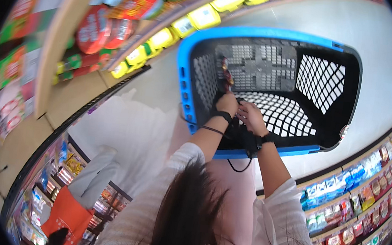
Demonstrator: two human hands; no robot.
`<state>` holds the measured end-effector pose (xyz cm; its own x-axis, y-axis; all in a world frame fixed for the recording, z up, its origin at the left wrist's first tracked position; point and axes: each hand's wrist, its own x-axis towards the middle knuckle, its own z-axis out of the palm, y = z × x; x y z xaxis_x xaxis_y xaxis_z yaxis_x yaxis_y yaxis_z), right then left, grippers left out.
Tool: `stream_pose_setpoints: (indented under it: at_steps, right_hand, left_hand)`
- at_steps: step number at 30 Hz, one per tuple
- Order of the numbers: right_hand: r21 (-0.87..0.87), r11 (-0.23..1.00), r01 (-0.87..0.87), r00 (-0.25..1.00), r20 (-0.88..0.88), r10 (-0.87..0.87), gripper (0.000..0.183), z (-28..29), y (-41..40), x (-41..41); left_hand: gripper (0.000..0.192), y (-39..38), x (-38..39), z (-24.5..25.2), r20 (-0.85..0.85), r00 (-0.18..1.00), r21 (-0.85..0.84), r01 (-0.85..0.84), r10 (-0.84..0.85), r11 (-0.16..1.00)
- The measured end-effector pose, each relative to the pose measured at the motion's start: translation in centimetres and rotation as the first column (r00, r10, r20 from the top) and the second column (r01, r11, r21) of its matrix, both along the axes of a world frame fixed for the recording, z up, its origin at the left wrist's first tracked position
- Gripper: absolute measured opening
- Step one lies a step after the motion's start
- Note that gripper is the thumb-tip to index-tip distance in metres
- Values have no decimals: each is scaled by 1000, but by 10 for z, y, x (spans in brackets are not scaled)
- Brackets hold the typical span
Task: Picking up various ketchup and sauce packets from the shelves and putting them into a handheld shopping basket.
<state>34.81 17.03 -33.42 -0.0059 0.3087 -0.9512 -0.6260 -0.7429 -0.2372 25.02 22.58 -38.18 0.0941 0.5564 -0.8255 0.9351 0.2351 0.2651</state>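
Note:
Both my hands reach down into a black plastic shopping basket [185, 49] with a blue rim. My left hand [228, 103] is closed near a small red and dark shiny packet [226, 76], which shows just beyond its fingers; whether it grips the packet is not plain. My right hand [252, 117] is beside it, fingers bent towards the left hand, over something dark that I cannot make out. Each wrist wears a black band, and a black cable runs from them across the basket's near side. The lattice walls and floor of the basket show around the hands.
Shelves of yellow tubs [203, 15] and red packs [93, 29] run along the upper left. Racks of bagged goods [339, 188] curve along the lower right. A person in grey trousers [95, 180] is at the lower left, by an orange bag or cloth [68, 216]. Pale floor surrounds the basket.

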Motion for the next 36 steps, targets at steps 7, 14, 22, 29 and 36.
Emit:
stream_pose_setpoints:
  at_steps: [7, 14, 22, 29, 36]
  right_hand:
    - [162, 979, 126, 981, -167, -99, 27, 112, 4, -10]
    - [215, 929, 302, 874, -452, -180, 25, 268, 34, -26]
    - [312, 871, 380, 747, -659, -89, 21, 390, 126, -74]
    - [443, 813, 378, 707, -705, 56, 21, 491, 176, -123]
    - [588, 736, 335, 746, -643, 174, 21, 526, 195, -145]
  left_hand:
    - [19, 27, -66, 156, 586, 799, 30, -188, 135, 982]
    - [23, 48, -181, 359, 591, 761, 67, -378, 268, 923]
    - [23, 70, -225, 511, 875, 328, 101, -843, 356, 528]
    - [30, 151, -254, 633, 709, 705, 691, -700, 16, 181]
    - [37, 234, -272, 686, 328, 945, 924, -325, -24, -200]
